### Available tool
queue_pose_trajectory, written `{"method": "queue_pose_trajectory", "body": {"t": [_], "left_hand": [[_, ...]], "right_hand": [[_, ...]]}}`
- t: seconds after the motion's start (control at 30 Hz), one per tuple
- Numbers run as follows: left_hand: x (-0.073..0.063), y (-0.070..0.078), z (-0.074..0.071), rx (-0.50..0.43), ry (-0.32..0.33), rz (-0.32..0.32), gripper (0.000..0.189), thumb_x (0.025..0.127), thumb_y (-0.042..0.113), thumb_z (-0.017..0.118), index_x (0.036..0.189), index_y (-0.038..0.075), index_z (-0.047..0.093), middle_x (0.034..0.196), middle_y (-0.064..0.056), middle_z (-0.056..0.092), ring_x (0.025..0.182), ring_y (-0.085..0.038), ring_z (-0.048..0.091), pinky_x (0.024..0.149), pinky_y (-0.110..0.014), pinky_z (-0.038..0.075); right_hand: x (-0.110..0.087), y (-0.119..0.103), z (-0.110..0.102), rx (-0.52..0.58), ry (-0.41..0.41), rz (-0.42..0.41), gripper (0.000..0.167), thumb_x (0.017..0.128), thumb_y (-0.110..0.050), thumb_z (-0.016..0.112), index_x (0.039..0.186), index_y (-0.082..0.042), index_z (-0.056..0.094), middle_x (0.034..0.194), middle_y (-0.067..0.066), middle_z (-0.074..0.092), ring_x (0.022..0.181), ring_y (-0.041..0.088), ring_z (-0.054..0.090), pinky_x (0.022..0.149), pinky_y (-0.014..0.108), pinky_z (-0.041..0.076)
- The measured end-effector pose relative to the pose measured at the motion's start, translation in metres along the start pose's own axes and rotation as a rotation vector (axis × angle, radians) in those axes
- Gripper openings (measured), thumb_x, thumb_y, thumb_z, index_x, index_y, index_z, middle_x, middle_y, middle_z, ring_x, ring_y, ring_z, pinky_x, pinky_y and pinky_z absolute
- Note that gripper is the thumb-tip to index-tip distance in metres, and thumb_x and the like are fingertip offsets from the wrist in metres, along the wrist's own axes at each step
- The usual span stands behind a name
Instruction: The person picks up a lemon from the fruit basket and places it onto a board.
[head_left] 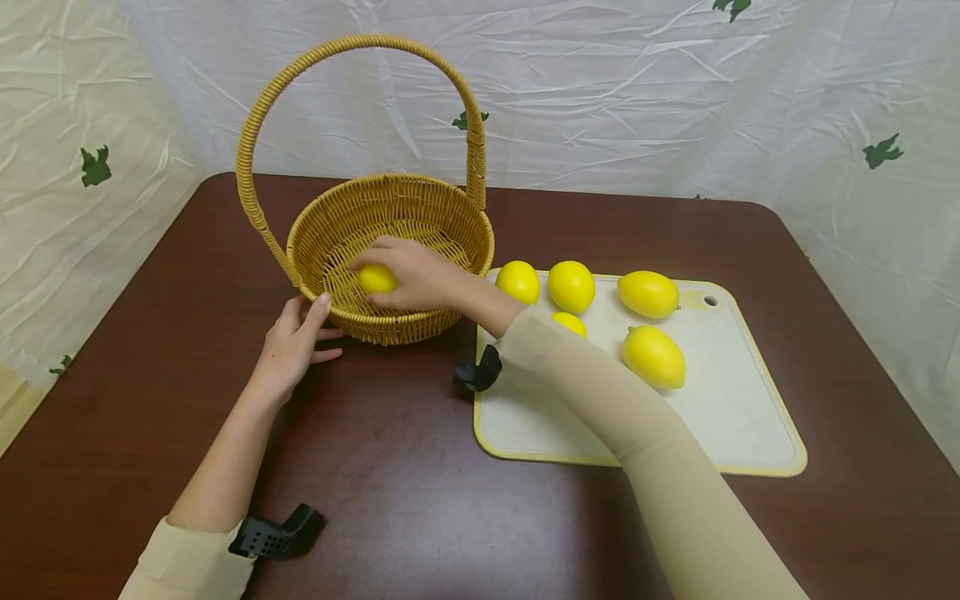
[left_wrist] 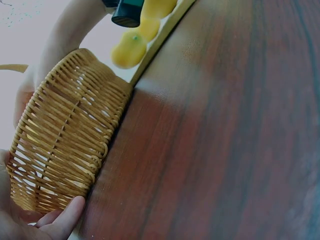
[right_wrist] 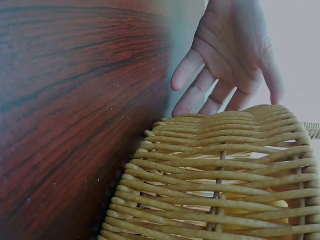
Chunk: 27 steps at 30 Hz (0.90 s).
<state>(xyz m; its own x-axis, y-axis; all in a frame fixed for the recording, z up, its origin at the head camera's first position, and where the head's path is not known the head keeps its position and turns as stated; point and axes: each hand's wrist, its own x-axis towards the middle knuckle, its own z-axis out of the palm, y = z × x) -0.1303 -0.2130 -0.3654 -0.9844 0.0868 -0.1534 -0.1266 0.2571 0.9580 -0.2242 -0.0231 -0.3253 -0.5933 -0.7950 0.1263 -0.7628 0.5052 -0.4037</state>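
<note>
A round wicker basket (head_left: pixel 390 331) with a tall arched handle stands on the table. Inside it, low over the woven bottom, my right hand (head_left: pixel 420 271) holds a yellow lemon (head_left: pixel 377 278), thumb on the near side and fingers over the far side. My left hand (head_left: pixel 288 346) is at the basket's near left side. Its thumb touches the rim by the foot of the handle, while the other fingers (right_wrist: pixel 190 97) reach out fairly straight against the outer wall. In the right wrist view the weave partly hides a yellow patch inside.
To the right lies a white cutting board (head_left: pixel 555 425) with a yellow edge, and several lemons (head_left: pixel 648 294) sit on it. My right forearm crosses above the board and partly covers one lemon (head_left: pixel 568 323). A white cloth (head_left: pixel 600 100) hangs behind the dark wooden table (head_left: pixel 405 500).
</note>
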Motion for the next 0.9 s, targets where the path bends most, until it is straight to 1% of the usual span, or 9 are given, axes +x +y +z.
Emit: {"method": "queue_pose_trajectory", "body": {"t": [0.23, 0.4, 0.6, 0.73, 0.9], "left_hand": [[0.001, 0.001, 0.001, 0.002, -0.003, -0.005, 0.085, 0.091, 0.057, 0.036, 0.142, -0.004, 0.008, 0.135, -0.026, 0.032, 0.112, -0.040, 0.048, 0.078, -0.036, 0.054], [0.001, 0.001, 0.002, 0.001, -0.006, -0.012, 0.086, 0.090, 0.058, 0.037, 0.143, -0.004, 0.008, 0.135, -0.026, 0.031, 0.113, -0.040, 0.048, 0.078, -0.035, 0.053], [0.001, 0.000, 0.001, 0.004, -0.005, -0.004, 0.086, 0.090, 0.058, 0.036, 0.143, -0.004, 0.006, 0.136, -0.026, 0.029, 0.113, -0.041, 0.047, 0.078, -0.035, 0.054], [0.001, 0.000, 0.001, -0.001, -0.010, -0.005, 0.086, 0.091, 0.057, 0.036, 0.143, -0.004, 0.004, 0.138, -0.027, 0.027, 0.114, -0.041, 0.047, 0.078, -0.033, 0.054], [0.000, 0.000, 0.001, -0.005, -0.009, -0.006, 0.086, 0.091, 0.056, 0.035, 0.144, -0.003, 0.003, 0.140, -0.027, 0.023, 0.116, -0.041, 0.045, 0.078, -0.034, 0.053]], "right_hand": [[-0.007, 0.000, -0.001, 0.010, 0.051, -0.015, 0.040, 0.084, -0.025, 0.065, 0.121, -0.014, 0.059, 0.116, 0.002, 0.053, 0.093, 0.012, 0.049, 0.074, 0.023, 0.044], [-0.015, 0.003, -0.006, 0.003, 0.096, -0.041, 0.039, 0.083, -0.023, 0.065, 0.121, -0.014, 0.059, 0.116, 0.002, 0.054, 0.095, 0.013, 0.050, 0.077, 0.022, 0.044], [-0.032, 0.009, -0.019, 0.008, 0.146, -0.029, 0.039, 0.083, -0.024, 0.065, 0.121, -0.015, 0.059, 0.117, 0.001, 0.054, 0.102, 0.013, 0.049, 0.081, 0.023, 0.042], [-0.046, 0.014, -0.027, 0.013, 0.190, -0.018, 0.039, 0.083, -0.024, 0.065, 0.121, -0.016, 0.059, 0.118, 0.001, 0.053, 0.103, 0.012, 0.048, 0.078, 0.023, 0.043], [-0.059, 0.015, -0.034, 0.028, 0.269, -0.039, 0.037, 0.083, -0.022, 0.066, 0.119, -0.014, 0.060, 0.117, 0.001, 0.053, 0.103, 0.012, 0.047, 0.075, 0.023, 0.046]]}}
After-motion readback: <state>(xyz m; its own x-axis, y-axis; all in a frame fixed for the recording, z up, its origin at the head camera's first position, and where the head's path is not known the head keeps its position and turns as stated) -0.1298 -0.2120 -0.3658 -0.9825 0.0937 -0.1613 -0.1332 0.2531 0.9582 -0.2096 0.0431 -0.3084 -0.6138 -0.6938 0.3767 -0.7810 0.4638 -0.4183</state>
